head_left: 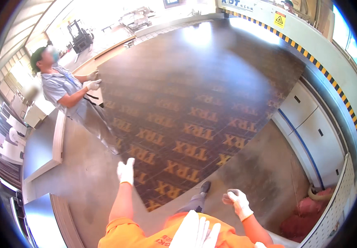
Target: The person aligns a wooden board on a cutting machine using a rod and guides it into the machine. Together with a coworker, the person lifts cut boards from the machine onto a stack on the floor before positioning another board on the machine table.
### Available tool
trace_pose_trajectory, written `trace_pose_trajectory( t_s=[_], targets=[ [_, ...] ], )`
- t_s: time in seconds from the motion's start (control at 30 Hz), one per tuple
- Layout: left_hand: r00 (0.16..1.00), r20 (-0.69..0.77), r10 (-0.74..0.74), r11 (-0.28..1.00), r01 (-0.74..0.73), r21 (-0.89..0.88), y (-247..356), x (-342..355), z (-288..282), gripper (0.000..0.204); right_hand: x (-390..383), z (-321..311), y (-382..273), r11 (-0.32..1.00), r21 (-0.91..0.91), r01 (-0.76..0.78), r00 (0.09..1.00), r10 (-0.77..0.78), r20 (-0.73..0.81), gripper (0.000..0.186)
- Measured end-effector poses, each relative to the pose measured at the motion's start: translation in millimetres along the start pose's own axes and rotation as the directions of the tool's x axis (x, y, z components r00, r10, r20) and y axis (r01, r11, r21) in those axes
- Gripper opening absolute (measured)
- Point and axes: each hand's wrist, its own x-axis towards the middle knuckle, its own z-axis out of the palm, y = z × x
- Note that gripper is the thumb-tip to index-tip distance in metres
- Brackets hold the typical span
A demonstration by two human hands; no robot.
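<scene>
1. At panel's (pixel 195 103) near-L edge: wearer's L hand (pixel 126 170), white-gloved, fingers extended & overlapping edge; whether it has any grip can't be made out.
2. Off panel's near-R edge, apart from it: wearer's R hand (pixel 239 203), gloved, fingers half curled, nothing visible in grasp.
3. Directly before wearer: panel itself, lg., dk. brown w/ repeated orange-yellow print; near corner juts over floor (pixel 96 182), R corner reaches machine (pixel 310 37).
4. At panel's L corner: co-worker (pixel 65 87) in grey-blue clothing, both gloved hands (pixel 93 85) at panel's edge.
5. R of panel: machine, pale, w/ black-&-yellow strip (pixel 330 78); wht. cabinet doors (pixel 321 132) below; red sacking (pixel 310 213) nr. doors' foot.
6. L of panel, behind co-worker: forklift (pixel 80 37), far off; nearer wearer, board stacks (pixel 44 140).
</scene>
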Motion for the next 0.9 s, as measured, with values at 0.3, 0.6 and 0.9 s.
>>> trace_pose_trajectory(
  t_s=[0.3,0.6,0.9],
  targets=[
    [0.528,-0.059,0.847,0.507,-0.769,0.390,186,29,140,0.063,65,-95,-106,0.999,0.018,0.036,0.913,-0.025,-0.407,0.039],
    [0.240,0.306,0.922,0.186,-0.963,0.194,484,-62,347,0.090,154,-186,-170,0.996,-0.081,0.037,0.890,-0.070,-0.451,0.041],
    [0.404,0.256,0.878,0.312,-0.889,0.334,618,-65,447,0.090,291,-311,-361,0.954,-0.292,0.063,0.886,-0.188,-0.423,0.037]
  ],
)
